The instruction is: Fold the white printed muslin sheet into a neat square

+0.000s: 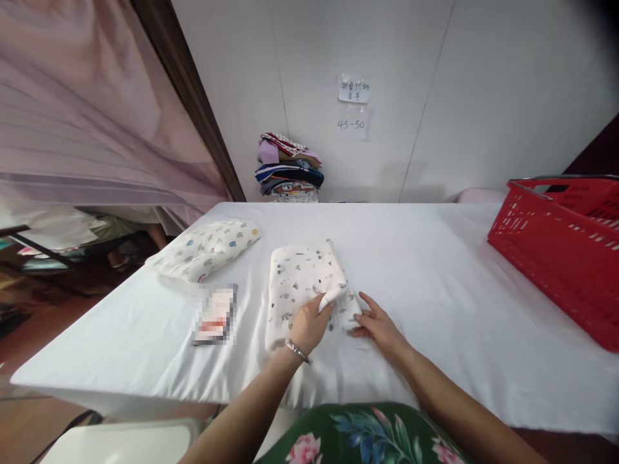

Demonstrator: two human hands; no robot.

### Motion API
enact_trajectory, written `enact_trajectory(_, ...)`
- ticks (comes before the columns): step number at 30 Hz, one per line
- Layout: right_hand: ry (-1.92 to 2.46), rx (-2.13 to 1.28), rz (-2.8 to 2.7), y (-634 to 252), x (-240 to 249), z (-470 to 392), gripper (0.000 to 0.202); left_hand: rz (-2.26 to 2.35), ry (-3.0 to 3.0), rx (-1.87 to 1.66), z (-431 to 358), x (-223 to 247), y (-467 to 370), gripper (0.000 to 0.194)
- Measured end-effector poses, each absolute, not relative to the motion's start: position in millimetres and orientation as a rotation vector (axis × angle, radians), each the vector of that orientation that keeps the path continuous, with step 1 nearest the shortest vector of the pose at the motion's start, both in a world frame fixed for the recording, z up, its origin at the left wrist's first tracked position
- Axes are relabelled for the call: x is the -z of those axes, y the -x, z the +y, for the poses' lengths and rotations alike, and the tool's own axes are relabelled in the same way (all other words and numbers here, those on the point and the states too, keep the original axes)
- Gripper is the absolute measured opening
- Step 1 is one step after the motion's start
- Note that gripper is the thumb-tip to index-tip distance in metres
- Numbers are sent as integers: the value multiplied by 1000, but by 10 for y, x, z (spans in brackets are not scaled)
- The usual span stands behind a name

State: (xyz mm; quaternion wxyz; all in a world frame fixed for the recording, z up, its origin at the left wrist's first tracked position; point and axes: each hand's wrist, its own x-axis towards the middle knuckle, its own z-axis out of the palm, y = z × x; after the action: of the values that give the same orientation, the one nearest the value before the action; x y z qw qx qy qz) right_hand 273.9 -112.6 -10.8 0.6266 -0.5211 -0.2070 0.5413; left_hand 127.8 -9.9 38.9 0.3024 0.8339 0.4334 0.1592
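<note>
A white cloth with small printed figures (300, 277) lies folded in front of me on the white-covered table. My left hand (309, 322), with a bracelet at the wrist, pinches a turned-up edge of this cloth near its right side. Beside it, my right hand (374, 325) grips the cloth's lower right corner between thumb and fingers. Part of the fold is hidden behind my left fingers. Farther left lies a second white cloth with coloured prints (207, 248), loosely bunched.
A blurred-out phone-like object (215, 316) lies left of the folded cloth. A red plastic basket (556, 251) stands at the table's right. Behind the far edge rises a stack of folded fabrics (290, 171) against the wall. Pink curtains (111, 96) hang at left.
</note>
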Motion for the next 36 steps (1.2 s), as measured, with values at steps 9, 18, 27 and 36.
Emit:
enact_trajectory(9,1090,-1265,-479,-2780,127,-1167,74,882,-2822,-503,-373,-72,-1321,46)
enact_trajectory(18,1259,-1316,-527,-2759,0,-1124,81,661,-2845,-301,-270,-170,-1130,66)
enact_trajectory(27,1320,-1330,-507,-2785,25,-1121,80,1059,-2862,-536,-7,-96,-307,51)
enact_trajectory(36,1347,-1333,-599,-2711,9,-1132,80,1266,-2718,-731,-19,68,-70,47)
